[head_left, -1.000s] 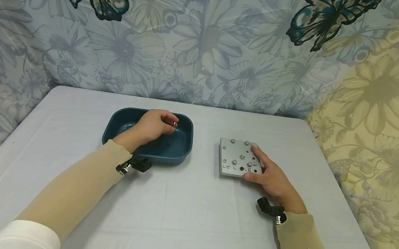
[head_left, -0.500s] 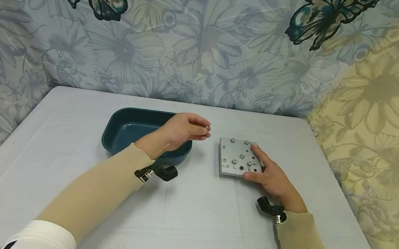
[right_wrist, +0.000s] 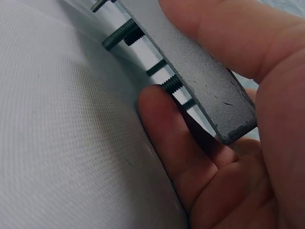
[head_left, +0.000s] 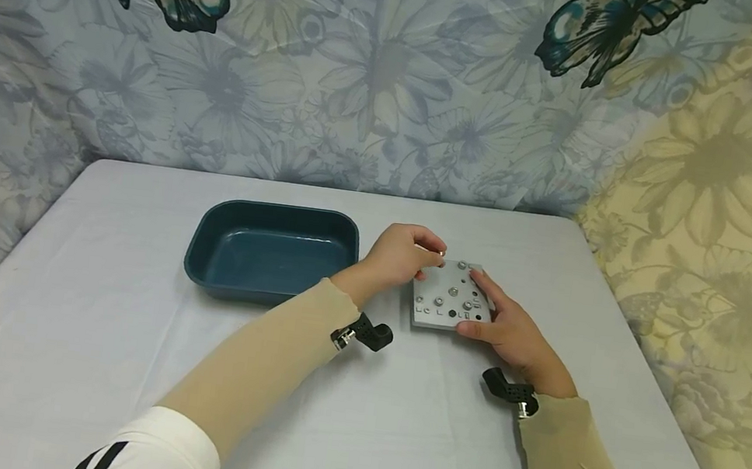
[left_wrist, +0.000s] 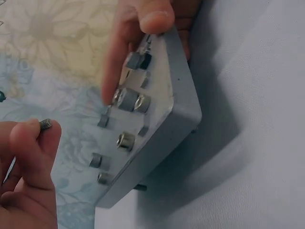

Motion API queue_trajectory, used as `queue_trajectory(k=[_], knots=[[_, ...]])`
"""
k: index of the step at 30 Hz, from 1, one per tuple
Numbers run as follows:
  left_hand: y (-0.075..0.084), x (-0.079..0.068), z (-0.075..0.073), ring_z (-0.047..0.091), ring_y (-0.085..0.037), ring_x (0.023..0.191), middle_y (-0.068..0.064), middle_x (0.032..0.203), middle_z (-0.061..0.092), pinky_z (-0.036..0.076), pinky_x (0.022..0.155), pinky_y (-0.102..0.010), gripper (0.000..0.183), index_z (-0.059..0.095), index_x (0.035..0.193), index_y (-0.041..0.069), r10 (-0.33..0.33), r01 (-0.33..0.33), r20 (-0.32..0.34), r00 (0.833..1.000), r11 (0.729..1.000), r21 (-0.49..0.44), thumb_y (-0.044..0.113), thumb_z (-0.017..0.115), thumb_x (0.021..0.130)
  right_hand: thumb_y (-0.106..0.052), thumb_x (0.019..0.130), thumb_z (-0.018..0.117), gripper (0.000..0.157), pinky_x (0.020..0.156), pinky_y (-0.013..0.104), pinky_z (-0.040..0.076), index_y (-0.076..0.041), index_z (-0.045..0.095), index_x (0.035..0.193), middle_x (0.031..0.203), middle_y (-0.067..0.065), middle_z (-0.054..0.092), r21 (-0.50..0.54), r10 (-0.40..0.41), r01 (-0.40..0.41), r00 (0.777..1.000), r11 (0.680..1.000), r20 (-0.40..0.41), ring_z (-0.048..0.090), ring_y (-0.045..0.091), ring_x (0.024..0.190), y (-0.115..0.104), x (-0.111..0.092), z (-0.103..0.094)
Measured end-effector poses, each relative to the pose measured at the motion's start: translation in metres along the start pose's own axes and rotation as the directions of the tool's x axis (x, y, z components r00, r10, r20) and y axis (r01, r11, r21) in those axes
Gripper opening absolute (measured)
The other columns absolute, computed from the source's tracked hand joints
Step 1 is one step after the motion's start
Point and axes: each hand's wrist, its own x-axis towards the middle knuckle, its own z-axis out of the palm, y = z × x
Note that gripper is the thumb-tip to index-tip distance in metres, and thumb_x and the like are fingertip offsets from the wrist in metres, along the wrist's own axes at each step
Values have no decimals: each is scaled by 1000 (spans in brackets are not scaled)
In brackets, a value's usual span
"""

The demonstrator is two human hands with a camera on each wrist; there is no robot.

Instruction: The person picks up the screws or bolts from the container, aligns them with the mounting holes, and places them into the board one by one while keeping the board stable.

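Observation:
My left hand (head_left: 393, 256) pinches a small screw (left_wrist: 45, 124) between thumb and fingers, its threaded end showing in the left wrist view. That hand is over the far left corner of a silver metal block (head_left: 439, 281). Several bolt heads (left_wrist: 126, 141) stand up from the block's top face. My right hand (head_left: 514, 341) grips the block at its right side, thumb on the near edge and a finger along the far right part. Below the block, in the right wrist view, threaded bolt ends (right_wrist: 119, 34) stick out, and one finger reaches underneath.
A dark teal rectangular tub (head_left: 256, 296) stands left of the block, partly behind my left forearm. A white cloth (head_left: 322, 447) covers the table. Flower-and-butterfly fabric (head_left: 377, 109) hangs behind and beside it.
My left hand has moved right, out of the tub and across to the block's far left corner, carrying the screw. My right hand keeps its grip on the block.

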Motion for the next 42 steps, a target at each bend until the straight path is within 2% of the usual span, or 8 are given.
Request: queue_trajectory(k=[4, 8, 11, 15, 21, 31, 37, 42], knots=[[1, 6, 11, 60, -17, 56, 11, 91, 66, 53, 53, -29, 5, 75, 95, 21, 21, -18, -22, 1000, 992, 122, 17, 75, 91, -38, 81, 84, 103, 110, 42, 28, -33, 19, 160, 164, -2, 16, 25, 10, -10, 1000, 1000, 6, 28, 22, 143, -1, 0, 0], [0, 10, 20, 58, -15, 54, 9, 91, 65, 50, 50, -26, 7, 75, 99, 16, 28, -27, -6, 1000, 989, 143, 17, 74, 93, -35, 81, 86, 108, 101, 25, 35, -30, 14, 161, 160, 2, 28, 68, 23, -23, 1000, 997, 1, 43, 21, 131, -2, -1, 0], [-1, 13, 26, 58, -15, 52, 8, 91, 65, 47, 47, -25, 10, 75, 103, 12, 22, -23, 8, 1000, 988, 153, 15, 72, 94, -32, 81, 86, 109, 94, 18, 38, -27, 13, 162, 156, 5, 34, 90, 20, -20, 1000, 996, 0, 50, 22, 122, -3, -1, 0], [-3, 16, 33, 57, -13, 50, 8, 90, 64, 44, 44, -24, 10, 74, 103, 11, 20, -22, 12, 1000, 984, 176, 14, 72, 94, -32, 81, 86, 109, 93, 19, 39, -27, 13, 162, 155, 7, 36, 89, 19, -19, 1000, 996, 1, 52, 22, 119, -4, -1, 1], [-4, 19, 41, 57, -11, 52, 6, 86, 64, 45, 45, -23, 8, 74, 101, 12, 13, -13, 1, 1000, 988, 155, 15, 72, 94, -32, 81, 85, 108, 96, 21, 36, -27, 13, 162, 158, 7, 31, 66, 23, -23, 1000, 998, 5, 49, 22, 120, -3, -2, 1], [-6, 24, 51, 57, -9, 49, 5, 80, 64, 49, 49, -22, 4, 74, 97, 10, 80, -83, 20, 997, 973, 215, 10, 72, 93, -27, 83, 84, 106, 87, 21, 45, -25, 13, 162, 146, 12, 47, 99, 14, -16, 1000, 995, 14, 59, 22, 109, -1, -1, 1], [-8, 26, 53, 58, -7, 50, 7, 75, 62, 50, 52, -20, 4, 74, 93, 12, 118, -118, 17, 993, 940, 320, 12, 70, 95, -28, 82, 85, 107, 86, 22, 46, -23, 14, 162, 143, 12, 51, 91, 15, -16, 1000, 996, 10, 60, 21, 107, -3, -1, 0], [-9, 25, 53, 58, -6, 49, 5, 66, 62, 48, 53, -20, 5, 72, 91, 11, 158, -165, 50, 986, 908, 385, 11, 69, 95, -27, 82, 85, 107, 88, 21, 45, -25, 14, 162, 146, 11, 48, 89, 19, -19, 1000, 996, 11, 58, 22, 110, -2, -1, 0]])
